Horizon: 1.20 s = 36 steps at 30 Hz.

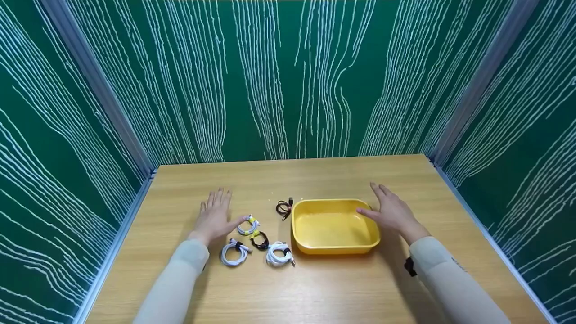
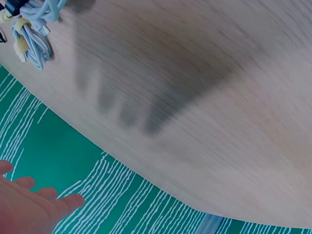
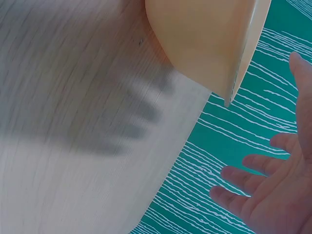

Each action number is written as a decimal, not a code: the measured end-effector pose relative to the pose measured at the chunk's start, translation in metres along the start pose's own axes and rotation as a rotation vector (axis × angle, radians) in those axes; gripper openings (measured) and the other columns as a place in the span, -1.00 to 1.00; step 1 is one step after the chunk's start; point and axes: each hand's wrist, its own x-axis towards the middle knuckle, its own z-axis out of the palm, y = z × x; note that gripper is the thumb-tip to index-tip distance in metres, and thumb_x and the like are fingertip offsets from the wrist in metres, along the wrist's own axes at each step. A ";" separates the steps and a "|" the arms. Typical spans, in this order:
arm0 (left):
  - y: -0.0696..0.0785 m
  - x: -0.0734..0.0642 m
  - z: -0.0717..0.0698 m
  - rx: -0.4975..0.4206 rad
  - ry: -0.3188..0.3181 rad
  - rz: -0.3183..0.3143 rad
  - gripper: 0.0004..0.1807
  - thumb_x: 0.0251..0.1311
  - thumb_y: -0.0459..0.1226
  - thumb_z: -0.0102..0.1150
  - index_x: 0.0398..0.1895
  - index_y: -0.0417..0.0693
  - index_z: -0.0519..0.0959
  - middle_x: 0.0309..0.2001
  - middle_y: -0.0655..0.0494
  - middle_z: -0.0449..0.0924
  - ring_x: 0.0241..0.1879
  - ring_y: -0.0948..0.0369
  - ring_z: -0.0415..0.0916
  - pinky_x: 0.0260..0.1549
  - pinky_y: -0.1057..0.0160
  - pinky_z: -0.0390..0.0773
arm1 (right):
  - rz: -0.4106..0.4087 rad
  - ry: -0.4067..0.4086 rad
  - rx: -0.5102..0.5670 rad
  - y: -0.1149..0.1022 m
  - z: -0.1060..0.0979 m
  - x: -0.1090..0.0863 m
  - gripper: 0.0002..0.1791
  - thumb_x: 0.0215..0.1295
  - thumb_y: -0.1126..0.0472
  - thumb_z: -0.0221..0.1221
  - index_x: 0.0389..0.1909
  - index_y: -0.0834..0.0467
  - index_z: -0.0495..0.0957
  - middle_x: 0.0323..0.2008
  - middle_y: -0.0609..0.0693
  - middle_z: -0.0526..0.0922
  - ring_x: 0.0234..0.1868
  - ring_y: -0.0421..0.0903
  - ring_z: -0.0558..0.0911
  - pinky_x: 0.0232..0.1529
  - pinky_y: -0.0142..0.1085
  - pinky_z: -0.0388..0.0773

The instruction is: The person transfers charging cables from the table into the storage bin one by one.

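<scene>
My left hand (image 1: 215, 219) is held over the table with its fingers straight and nothing in its grasp. Nearest to its thumb is a coiled white cable with yellow ties (image 1: 243, 231). A black coiled cable with a yellow tie (image 1: 264, 245) lies beside it. Closer to me are two white coiled cables with black ties, the left coil (image 1: 232, 263) and the right coil (image 1: 271, 258). Spread at the right end of the yellow plastic bin (image 1: 335, 250), my right hand (image 1: 396, 215) holds nothing; in the right wrist view the bin wall (image 3: 200, 44) appears apart from its fingers.
A small black cable (image 1: 281, 209) lies by the bin's left back corner. The wooden table (image 1: 288, 292) meets green walls with white wavy lines (image 1: 288, 90) at the back and sides. Metal posts (image 1: 96, 81) stand at the corners.
</scene>
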 end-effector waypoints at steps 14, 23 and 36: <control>0.004 -0.001 0.001 -0.042 -0.001 -0.013 0.14 0.44 0.30 0.20 0.80 -0.09 -0.07 0.79 -0.25 -0.24 0.76 -0.30 -0.34 0.67 -0.40 -0.21 | 0.012 0.000 0.025 0.001 0.006 0.003 0.24 0.36 -0.42 0.32 0.78 0.12 -0.07 0.70 0.45 0.00 0.62 0.57 0.14 0.51 0.53 0.13; 0.003 -0.003 0.004 -0.048 0.003 -0.004 0.19 0.40 0.44 0.10 0.80 -0.09 -0.05 0.78 -0.26 -0.22 0.75 -0.30 -0.30 0.67 -0.39 -0.13 | 0.024 -0.018 0.090 0.003 0.011 0.005 0.22 0.37 -0.39 0.35 0.77 0.14 -0.03 0.69 0.43 0.05 0.63 0.52 0.17 0.55 0.47 0.13; 0.004 -0.004 0.008 -0.076 -0.008 -0.020 0.12 0.44 0.24 0.25 0.78 -0.14 -0.03 0.77 -0.29 -0.13 0.75 -0.31 -0.26 0.67 -0.39 -0.09 | -0.003 0.008 0.171 0.005 0.017 0.007 0.10 0.47 -0.28 0.32 0.72 0.25 0.06 0.63 0.47 0.19 0.46 0.49 0.46 0.43 0.35 0.46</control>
